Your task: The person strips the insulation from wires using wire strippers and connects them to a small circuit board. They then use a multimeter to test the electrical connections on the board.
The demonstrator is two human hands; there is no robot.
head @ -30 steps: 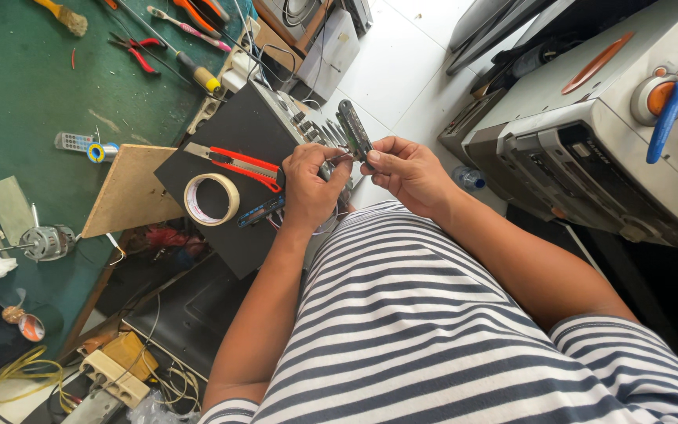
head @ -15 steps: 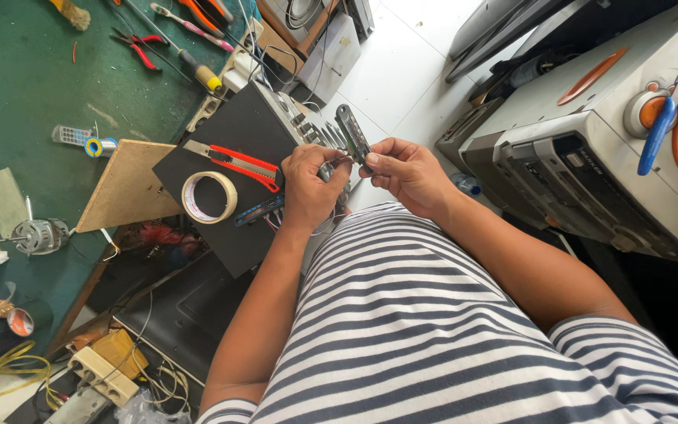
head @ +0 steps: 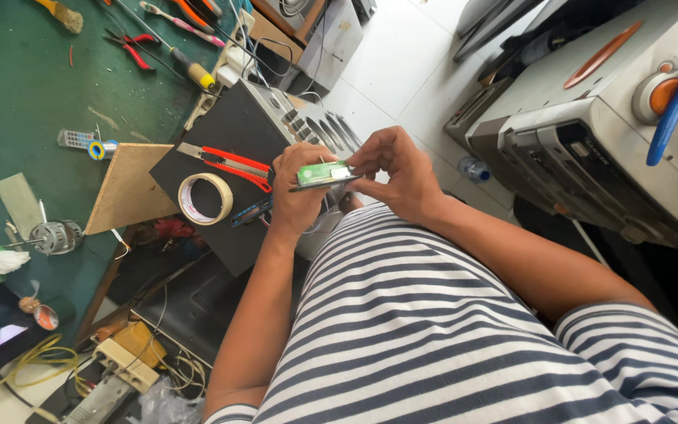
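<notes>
While both my left hand [head: 296, 192] and right hand [head: 390, 169] pinch this small green circuit board [head: 322, 174] edgewise, one slip could drop it onto the black amplifier box [head: 229, 133].

left hand [head: 296, 192] and right hand [head: 394, 169] pinch a green circuit board [head: 322, 174]; tape roll [head: 205, 199] nearby

I log: green circuit board [head: 322, 174]; red-handled utility knife [head: 225, 163]; beige tape roll [head: 205, 198]; navy-and-white striped shirt [head: 433, 330]; green workbench [head: 33, 94].

One head cam, looking steeply down over striped shirt [head: 449, 322] at hands, close up; green surface [head: 49, 94] lying left, white floor [head: 410, 55] far, w/ no 2nd view.
</notes>
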